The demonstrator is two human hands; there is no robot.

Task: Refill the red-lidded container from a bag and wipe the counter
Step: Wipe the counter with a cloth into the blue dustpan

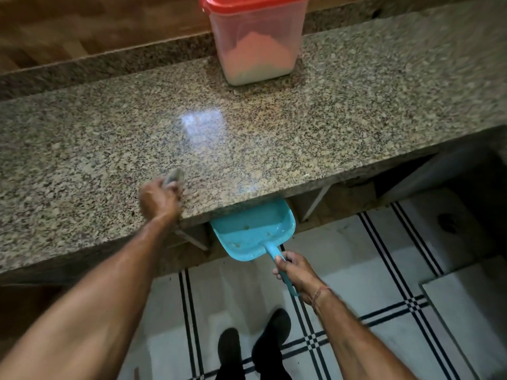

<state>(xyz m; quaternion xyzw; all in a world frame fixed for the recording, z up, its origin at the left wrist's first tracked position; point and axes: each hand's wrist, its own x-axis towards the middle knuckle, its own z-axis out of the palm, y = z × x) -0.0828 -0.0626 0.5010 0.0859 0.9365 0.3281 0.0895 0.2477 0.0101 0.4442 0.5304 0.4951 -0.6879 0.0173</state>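
Note:
The red-lidded container [255, 39] stands at the back of the speckled granite counter [343, 113], its lid on, pale powder heaped in its lower half. My left hand [159, 200] rests on the counter near its front edge, gripping a grey cloth [174, 176] that is blurred by motion. My right hand [297, 272] holds the handle of a turquoise dustpan [252, 231]. The pan sits just under the counter's front edge, with a few crumbs inside. No bag is in view.
A raised granite ledge and wooden wall run behind the counter. Open shelf frames show beneath the counter. Below is a white tiled floor with black lines [356, 270], where my two dark shoes [252, 346] stand.

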